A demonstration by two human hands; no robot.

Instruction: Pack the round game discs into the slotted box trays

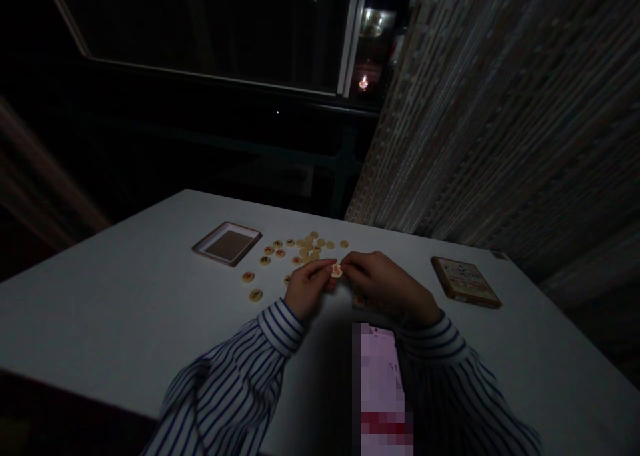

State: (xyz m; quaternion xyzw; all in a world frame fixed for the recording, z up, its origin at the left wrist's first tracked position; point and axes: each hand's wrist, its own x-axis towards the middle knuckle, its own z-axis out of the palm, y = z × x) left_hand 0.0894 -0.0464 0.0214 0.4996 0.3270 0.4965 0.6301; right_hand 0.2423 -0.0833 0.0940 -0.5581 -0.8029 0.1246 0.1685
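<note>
Between my two hands is a round xiangqi piece [337,271] with a red character facing up. My left hand [309,288] pinches its left edge between thumb and fingers. The fingers of my right hand [385,284] are closed at the piece's right edge, and their grip is partly hidden. Several more xiangqi pieces [269,250] lie scattered on the white table beyond and to the left of my hands, some showing red or dark characters. Others, heaped behind my left hand, show plain faces [309,239]. Part of one piece [359,301] shows under my right hand.
An open shallow box half [200,248] lies at the back left of the white table [150,309]. A flat box part with a printed face [465,279] lies at the right. A lit phone [383,383], its screen blurred, is between my forearms. String curtains [480,109] hang behind.
</note>
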